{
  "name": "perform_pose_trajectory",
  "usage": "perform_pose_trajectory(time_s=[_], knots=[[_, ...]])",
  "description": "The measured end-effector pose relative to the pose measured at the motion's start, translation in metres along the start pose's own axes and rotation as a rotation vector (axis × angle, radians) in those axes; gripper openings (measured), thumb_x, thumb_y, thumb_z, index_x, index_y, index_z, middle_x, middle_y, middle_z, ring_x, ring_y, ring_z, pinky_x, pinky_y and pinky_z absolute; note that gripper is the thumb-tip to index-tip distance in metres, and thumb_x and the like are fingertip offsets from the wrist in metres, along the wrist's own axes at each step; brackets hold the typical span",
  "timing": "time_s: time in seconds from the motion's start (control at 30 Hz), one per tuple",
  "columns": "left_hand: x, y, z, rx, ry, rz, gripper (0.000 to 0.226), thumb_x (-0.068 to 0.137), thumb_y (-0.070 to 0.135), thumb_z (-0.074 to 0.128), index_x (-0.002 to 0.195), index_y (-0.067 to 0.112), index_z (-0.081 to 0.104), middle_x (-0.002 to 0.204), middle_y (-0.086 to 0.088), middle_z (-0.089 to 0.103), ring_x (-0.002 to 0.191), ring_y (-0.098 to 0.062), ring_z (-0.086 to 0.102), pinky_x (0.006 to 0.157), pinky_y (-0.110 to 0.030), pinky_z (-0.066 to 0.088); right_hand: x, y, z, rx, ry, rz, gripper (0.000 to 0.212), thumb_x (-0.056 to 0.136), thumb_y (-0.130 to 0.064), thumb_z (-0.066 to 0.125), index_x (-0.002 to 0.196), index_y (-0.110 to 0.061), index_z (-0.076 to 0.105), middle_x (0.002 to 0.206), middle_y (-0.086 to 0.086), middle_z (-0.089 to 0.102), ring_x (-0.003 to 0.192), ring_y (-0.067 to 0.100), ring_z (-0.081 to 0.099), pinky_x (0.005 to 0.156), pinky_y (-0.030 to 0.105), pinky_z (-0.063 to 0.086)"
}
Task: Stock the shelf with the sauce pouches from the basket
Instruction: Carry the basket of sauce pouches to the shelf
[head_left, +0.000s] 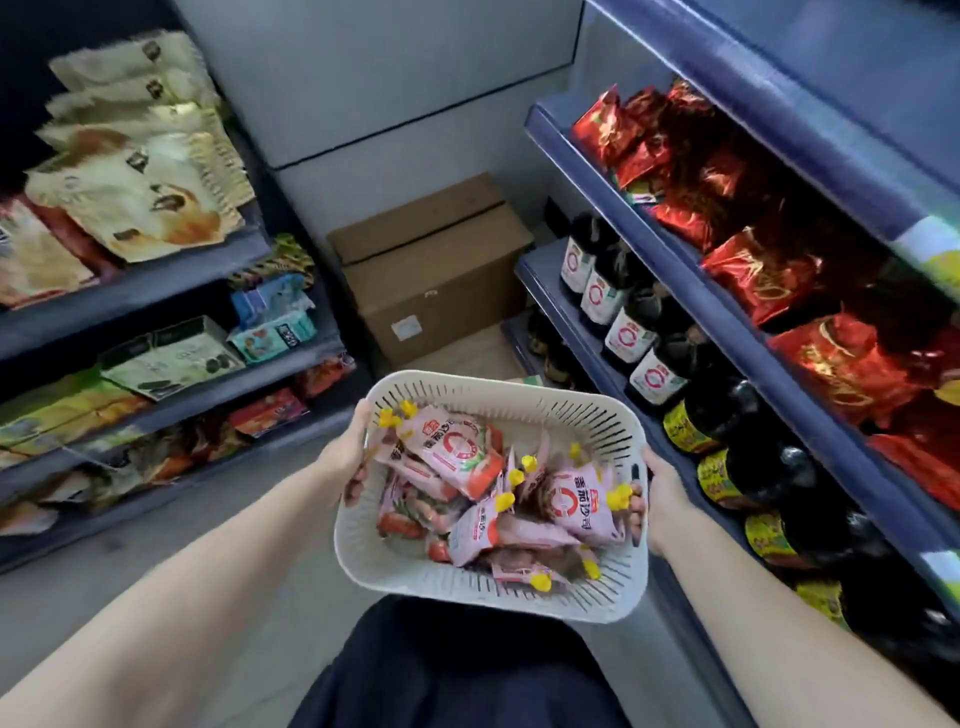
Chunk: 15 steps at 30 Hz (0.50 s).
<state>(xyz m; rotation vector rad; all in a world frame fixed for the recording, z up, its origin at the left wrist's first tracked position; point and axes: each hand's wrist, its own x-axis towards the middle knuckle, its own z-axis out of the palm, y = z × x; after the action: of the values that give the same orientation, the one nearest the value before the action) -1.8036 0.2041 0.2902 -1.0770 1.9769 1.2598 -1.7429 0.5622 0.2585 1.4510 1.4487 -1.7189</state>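
Observation:
A white slotted basket (415, 577) hangs in front of me at waist height, carried between both hands. It holds several pink sauce pouches (452, 447) with yellow caps, piled loosely. My left hand (349, 449) grips the basket's left rim, fingers curled over the edge. My right hand (660, 493) grips the right rim, its fingertips showing inside the wall. Blue shelves (727, 322) on my right carry red packets (758, 270) above and dark bottles (628, 332) below.
Another shelf unit (156, 280) on my left holds beige bags, boxes and snack packets. A brown cardboard box (431, 270) stands on the floor at the aisle's far end against a grey wall. The grey floor (104, 566) runs between the shelves.

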Motion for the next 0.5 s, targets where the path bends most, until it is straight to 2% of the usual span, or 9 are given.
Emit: perform_pose_trajectory(time_s=[0.03,0.1,0.17,0.23,0.3,0.33,0.4,0.47,0.5], knots=[[0.000,0.015,0.006,0.015,0.012,0.007,0.093,0.073,0.090,0.028,0.096,0.008,0.066,0.105,-0.023,0.064,0.092,-0.036,0.063,0.098,-0.046,0.046,0.004,-0.016,0.007,0.034,-0.016,0.007,0.059,0.083,-0.066,0.051,0.056,-0.013,0.047,0.038,0.004,0.044,0.029,0.017,0.036,0.042,0.016,0.030],[0.015,0.036,0.017,0.039,0.026,0.028,0.079,0.082,0.082,0.025,0.084,0.012,0.061,0.098,-0.018,0.059,0.087,-0.030,0.058,0.089,-0.039,0.042,0.020,-0.040,0.023,0.109,0.009,0.008,0.058,0.089,-0.061,0.045,0.063,-0.012,0.060,0.042,0.005,0.056,0.032,0.016,0.050,0.037,0.015,0.037],[0.037,0.050,0.026,0.067,0.038,0.008,0.080,0.082,0.082,0.022,0.080,0.012,0.061,0.099,-0.017,0.059,0.093,-0.030,0.057,0.089,-0.039,0.041,0.037,-0.057,0.033,0.099,0.054,0.017,0.059,0.088,-0.065,0.045,0.055,-0.016,0.046,0.032,-0.001,0.041,0.024,0.013,0.034,0.036,0.012,0.024],[0.063,0.060,0.033,0.087,0.039,-0.010,0.086,0.080,0.084,0.021,0.076,0.008,0.061,0.091,-0.018,0.059,0.088,-0.031,0.057,0.087,-0.040,0.044,0.058,-0.068,0.042,0.089,0.100,0.023,0.060,0.088,-0.066,0.045,0.053,-0.019,0.033,0.029,-0.004,0.031,0.023,0.011,0.022,0.036,0.013,0.014],[0.084,0.070,0.039,0.101,0.028,-0.037,0.086,0.077,0.087,0.019,0.060,0.009,0.050,0.067,-0.014,0.051,0.063,-0.027,0.051,0.070,-0.036,0.045,0.071,-0.078,0.054,0.054,0.105,0.031,0.059,0.093,-0.060,0.041,0.053,-0.017,0.034,0.027,-0.005,0.033,0.019,0.009,0.024,0.031,0.010,0.016],[0.094,0.074,0.041,0.100,0.015,-0.049,0.083,0.077,0.088,0.019,0.055,0.011,0.042,0.059,-0.011,0.044,0.053,-0.023,0.043,0.060,-0.031,0.040,0.078,-0.083,0.059,0.032,0.114,0.017,0.058,0.095,-0.057,0.040,0.054,-0.016,0.035,0.026,-0.005,0.033,0.018,0.008,0.025,0.029,0.009,0.015],[0.107,0.082,0.043,0.088,-0.012,-0.079,0.078,0.078,0.087,0.017,0.054,0.014,0.034,0.053,-0.007,0.034,0.046,-0.017,0.032,0.051,-0.026,0.027,0.087,-0.095,0.068,0.033,0.155,0.011,0.053,0.095,-0.053,0.042,0.055,-0.017,0.038,0.026,-0.006,0.031,0.018,0.007,0.022,0.029,0.010,0.013],[0.121,0.083,0.044,0.061,-0.017,-0.088,0.077,0.077,0.087,0.017,0.055,0.015,0.032,0.052,-0.006,0.031,0.045,-0.016,0.028,0.049,-0.025,0.024,0.106,-0.099,0.069,0.092,0.196,0.042,0.050,0.089,-0.055,0.046,0.055,-0.018,0.041,0.029,-0.006,0.030,0.022,0.009,0.020,0.033,0.011,0.012],[0.124,0.081,0.044,0.066,-0.012,-0.082,0.077,0.078,0.087,0.019,0.055,0.015,0.034,0.051,-0.006,0.032,0.045,-0.016,0.028,0.049,-0.025,0.024,0.105,-0.098,0.072,0.108,0.227,0.028,0.049,0.086,-0.058,0.049,0.058,-0.018,0.046,0.033,-0.004,0.036,0.024,0.010,0.023,0.034,0.011,0.016]])
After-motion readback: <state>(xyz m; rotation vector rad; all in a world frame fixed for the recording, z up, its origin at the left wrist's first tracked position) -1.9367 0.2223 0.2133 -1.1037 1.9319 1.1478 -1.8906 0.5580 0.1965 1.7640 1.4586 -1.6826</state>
